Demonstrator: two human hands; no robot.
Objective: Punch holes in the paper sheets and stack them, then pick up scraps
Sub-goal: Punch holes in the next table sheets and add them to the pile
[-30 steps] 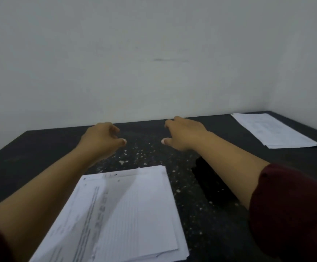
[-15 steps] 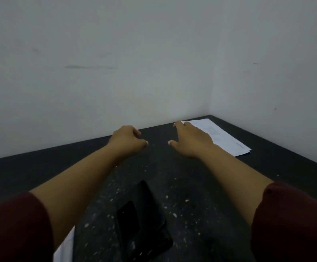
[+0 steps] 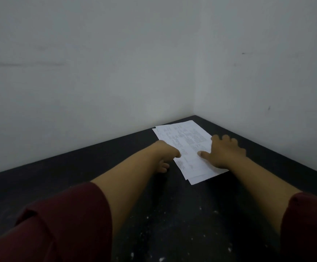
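A small pile of printed white paper sheets (image 3: 187, 146) lies on the black table (image 3: 97, 167) near the far right corner. My left hand (image 3: 166, 155) touches the pile's left edge with its thumb on the paper and its fingers curled on the table. My right hand (image 3: 224, 151) rests flat on the pile's right side with fingers spread. Neither hand has lifted a sheet. Small white paper scraps (image 3: 161, 259) dot the table near the bottom of the view. The hole punch is out of view.
Two white walls meet in a corner (image 3: 193, 110) just behind the paper pile. Dark red sleeves (image 3: 59, 224) cover both upper arms at the bottom of the view.
The view has swung right, away from the near paper stack and the black hole punch. Both hands have reached forward and landed on the far pile of sheets.
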